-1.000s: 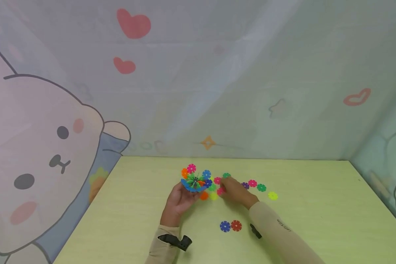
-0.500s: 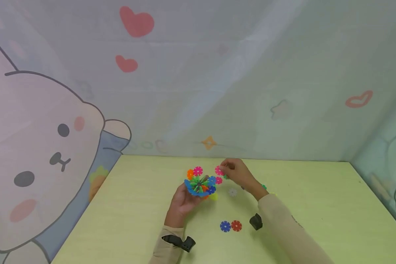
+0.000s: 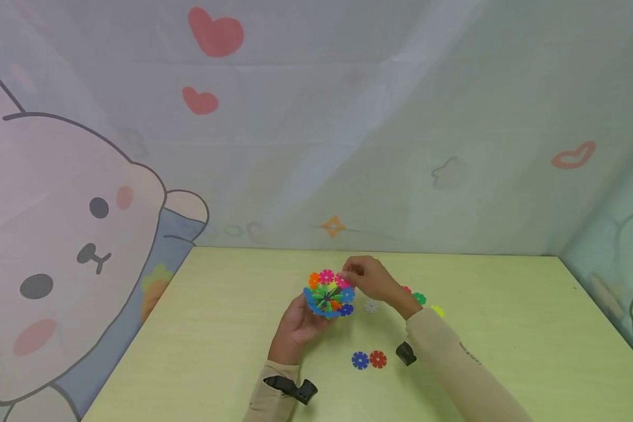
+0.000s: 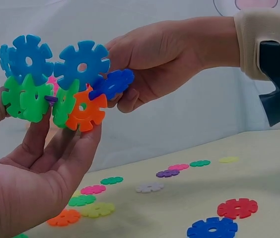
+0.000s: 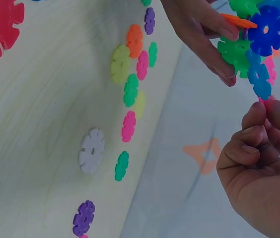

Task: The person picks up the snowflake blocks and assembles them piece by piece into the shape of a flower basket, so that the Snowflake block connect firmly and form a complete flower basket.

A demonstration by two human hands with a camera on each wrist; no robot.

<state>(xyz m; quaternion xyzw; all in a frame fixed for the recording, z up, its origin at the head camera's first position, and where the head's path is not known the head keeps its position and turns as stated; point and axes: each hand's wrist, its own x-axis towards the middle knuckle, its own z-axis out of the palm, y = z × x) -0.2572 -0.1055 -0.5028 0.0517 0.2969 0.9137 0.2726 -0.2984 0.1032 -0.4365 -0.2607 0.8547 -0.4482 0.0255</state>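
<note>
My left hand holds a cup-shaped flower of interlocked plastic snowflake discs above the table. Green and orange discs make up its lower part in the left wrist view, with light-blue discs above them and a dark-blue disc at the side. The left fingers curl under the flower from below. My right hand pinches a pink snowflake disc at the flower's far right rim. In the right wrist view, only a sliver of that disc shows between thumb and forefinger, right at the edge of a light-blue disc.
Loose discs lie on the pale yellow table: a blue one beside a red one in front, a white one mid-table, and several colored ones behind the hands. A printed curtain hangs at the table's far edge.
My right hand has picked a pink disc up off the table and brought it left to the flower's rim. The left hand has shifted slightly right with the flower.
</note>
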